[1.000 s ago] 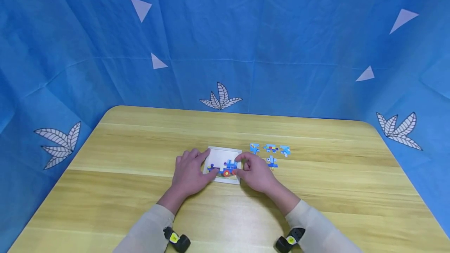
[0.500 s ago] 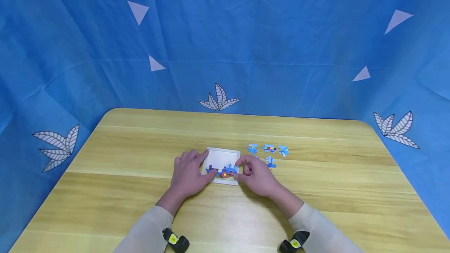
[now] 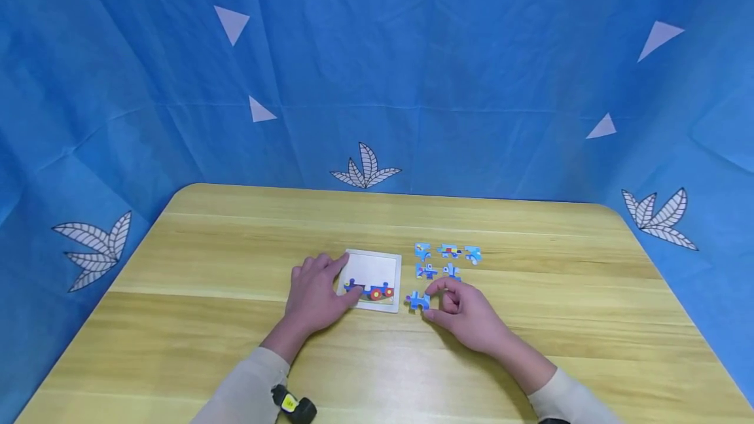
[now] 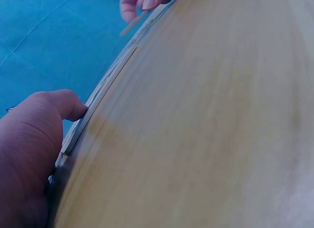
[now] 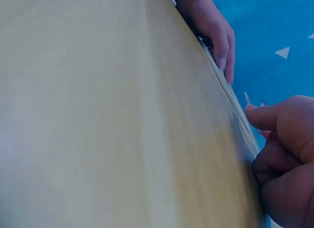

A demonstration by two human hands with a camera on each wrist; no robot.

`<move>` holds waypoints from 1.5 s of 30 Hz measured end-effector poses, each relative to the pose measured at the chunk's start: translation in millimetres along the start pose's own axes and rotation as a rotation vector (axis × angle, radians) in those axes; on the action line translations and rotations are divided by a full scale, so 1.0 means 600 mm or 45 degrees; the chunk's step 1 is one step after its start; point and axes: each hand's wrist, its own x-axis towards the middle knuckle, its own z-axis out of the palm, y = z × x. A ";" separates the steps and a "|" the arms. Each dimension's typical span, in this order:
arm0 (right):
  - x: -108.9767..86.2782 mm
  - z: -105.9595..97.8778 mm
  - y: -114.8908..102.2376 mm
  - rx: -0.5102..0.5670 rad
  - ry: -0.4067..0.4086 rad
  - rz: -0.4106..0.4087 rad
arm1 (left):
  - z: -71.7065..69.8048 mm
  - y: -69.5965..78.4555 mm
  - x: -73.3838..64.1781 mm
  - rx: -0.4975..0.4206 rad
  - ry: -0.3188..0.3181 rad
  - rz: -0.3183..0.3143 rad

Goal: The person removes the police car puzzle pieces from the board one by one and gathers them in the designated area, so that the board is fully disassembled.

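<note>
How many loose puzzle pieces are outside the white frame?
6: the back-left piece, back-middle piece and back-right piece in one row; the front-left piece and front-right piece nearer; and a held piece in the right hand, which may hide more.

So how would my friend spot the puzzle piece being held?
On the wooden table, find the white puzzle tray. Just right of it, the right hand pinches a blue puzzle piece. Unlike the loose pieces beyond it, it's being held.
</note>
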 end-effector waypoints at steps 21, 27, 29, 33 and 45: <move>-0.044 -0.100 0.055 -0.007 0.131 0.046 | -0.005 0.002 -0.001 0.011 -0.016 0.002; -0.031 -0.130 0.076 -0.090 0.153 0.096 | -0.002 0.001 -0.001 0.013 -0.019 -0.001; -0.024 -0.138 0.080 -0.132 0.153 0.094 | -0.002 0.001 -0.001 0.014 -0.019 -0.001; -0.013 -0.146 0.084 -0.172 0.136 0.068 | -0.001 0.000 -0.001 0.015 -0.022 0.000; 0.007 -0.150 0.083 -0.182 0.096 0.119 | -0.003 0.002 0.000 0.007 -0.034 -0.016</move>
